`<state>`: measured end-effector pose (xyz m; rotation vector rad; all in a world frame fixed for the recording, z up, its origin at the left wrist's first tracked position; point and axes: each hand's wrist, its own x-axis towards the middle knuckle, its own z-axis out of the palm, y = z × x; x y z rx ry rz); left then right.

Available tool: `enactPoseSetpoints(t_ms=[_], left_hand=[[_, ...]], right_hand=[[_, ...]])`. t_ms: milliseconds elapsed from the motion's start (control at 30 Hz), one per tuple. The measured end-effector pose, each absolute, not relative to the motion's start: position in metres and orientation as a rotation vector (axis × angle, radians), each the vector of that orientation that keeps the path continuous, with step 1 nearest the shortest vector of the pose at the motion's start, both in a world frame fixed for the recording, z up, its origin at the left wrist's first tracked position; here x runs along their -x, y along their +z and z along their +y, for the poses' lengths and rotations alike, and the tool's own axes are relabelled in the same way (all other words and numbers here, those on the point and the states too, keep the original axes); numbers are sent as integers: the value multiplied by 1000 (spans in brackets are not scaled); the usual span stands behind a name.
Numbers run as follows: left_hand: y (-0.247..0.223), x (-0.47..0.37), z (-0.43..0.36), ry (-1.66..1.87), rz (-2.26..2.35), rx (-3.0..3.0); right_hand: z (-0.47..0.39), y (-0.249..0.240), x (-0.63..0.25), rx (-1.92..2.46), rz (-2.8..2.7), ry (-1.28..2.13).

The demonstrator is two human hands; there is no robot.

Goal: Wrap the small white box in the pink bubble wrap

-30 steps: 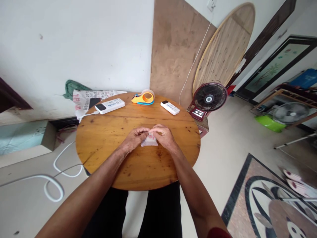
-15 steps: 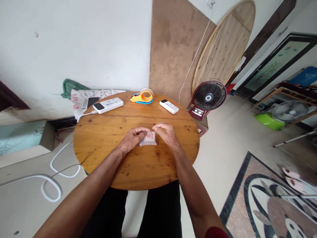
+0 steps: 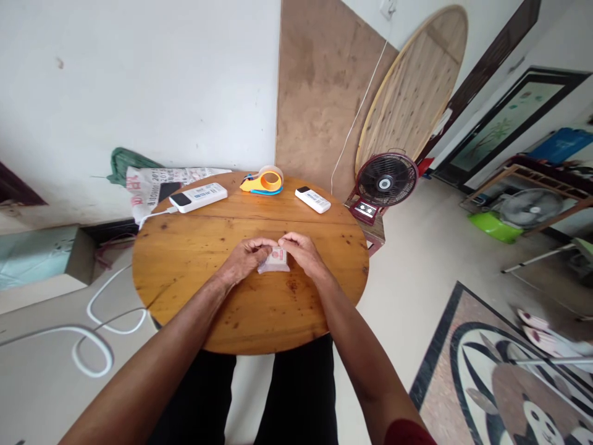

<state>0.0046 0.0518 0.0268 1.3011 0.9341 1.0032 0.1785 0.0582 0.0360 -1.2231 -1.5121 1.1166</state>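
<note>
A small clear-wrapped packet with red print lies near the middle of the round wooden table. My left hand has its thumb and fingers closed on the packet's upper left edge. At the top right edge my right hand is closed in a pinch, its fingertips close to those of the left. What the right fingertips hold, if anything, is too small to make out. The packet's lower edge of crinkled film shows between the hands.
Along the table's far side are a white device with a cable, an orange tape dispenser and a smaller white device. A dark red fan stands on a stool at the right. White wall rises behind the table.
My right hand has come in to the packet's top edge, nearer my left fingertips. My left hand keeps its hold. The whole view has shifted slightly.
</note>
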Motion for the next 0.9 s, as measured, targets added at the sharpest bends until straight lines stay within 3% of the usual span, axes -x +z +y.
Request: enactPoseSetpoints(t_ms=[467,900], left_hand=[[18,-2,55,983,894,-1341],[18,-8,55,1032,914,-1299]], right_hand=[[63,27,-180,1199,-1409,1327],[62,29,-178,1231,-1452,1284]])
